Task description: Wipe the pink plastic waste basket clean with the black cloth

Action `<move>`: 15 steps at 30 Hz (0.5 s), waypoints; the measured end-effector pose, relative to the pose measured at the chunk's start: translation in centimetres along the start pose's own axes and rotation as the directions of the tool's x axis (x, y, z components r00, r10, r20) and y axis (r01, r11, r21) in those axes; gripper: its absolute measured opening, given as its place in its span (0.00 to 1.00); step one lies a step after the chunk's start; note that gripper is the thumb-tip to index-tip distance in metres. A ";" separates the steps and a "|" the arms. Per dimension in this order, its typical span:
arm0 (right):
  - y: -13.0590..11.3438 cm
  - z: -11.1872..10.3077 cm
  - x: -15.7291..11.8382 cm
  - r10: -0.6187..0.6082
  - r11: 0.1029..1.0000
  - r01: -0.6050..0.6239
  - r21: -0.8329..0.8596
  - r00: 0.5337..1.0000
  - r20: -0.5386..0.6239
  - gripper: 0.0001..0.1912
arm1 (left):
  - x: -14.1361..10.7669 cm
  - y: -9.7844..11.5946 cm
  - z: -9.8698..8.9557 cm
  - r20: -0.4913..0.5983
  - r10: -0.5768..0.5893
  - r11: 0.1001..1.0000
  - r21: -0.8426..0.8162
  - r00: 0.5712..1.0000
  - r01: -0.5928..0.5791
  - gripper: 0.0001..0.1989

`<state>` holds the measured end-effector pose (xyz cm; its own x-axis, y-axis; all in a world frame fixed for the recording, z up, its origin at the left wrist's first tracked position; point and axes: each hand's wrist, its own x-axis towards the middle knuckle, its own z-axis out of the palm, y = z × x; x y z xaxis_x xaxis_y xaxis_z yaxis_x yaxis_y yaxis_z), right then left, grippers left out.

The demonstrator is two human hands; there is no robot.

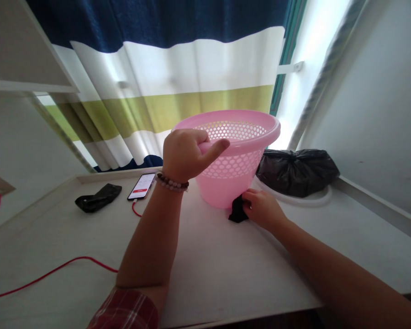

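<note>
My left hand (188, 153) is closed over the near left rim of a pink plastic basket (222, 183), its thumb lying along the rim. The basket has honeycomb holes in its upper wall and a solid lower part, and leans slightly on the white table. At the basket's base, my right hand (262, 208) pinches a small black cloth (238, 210). That cloth rests against the tabletop and the foot of the basket. My right fingertips are partly hidden behind the cloth and the basket's edge.
A bundled black plastic bag (299, 171) sits behind on the right, over a white ring (317, 199). To the left lie a folded black plastic piece (98, 198) and a phone (142, 186) on a red cable (85, 258). A striped curtain (178, 68) hangs behind.
</note>
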<state>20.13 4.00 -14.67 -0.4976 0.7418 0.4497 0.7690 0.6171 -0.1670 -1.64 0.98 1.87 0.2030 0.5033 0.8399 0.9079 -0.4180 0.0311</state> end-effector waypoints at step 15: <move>0.4 -0.3 0.4 -0.003 0.985 -0.003 0.174 0.999 0.033 0.06 | 0.2 -0.1 -0.1 -0.003 0.020 0.996 0.084 1.000 -0.020 0.29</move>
<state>20.35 4.42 -14.31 -0.5130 0.7482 0.4207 0.6886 0.6513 -0.3187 -1.76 1.08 2.10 0.2199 0.4925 0.8421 0.9314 -0.3625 -0.0312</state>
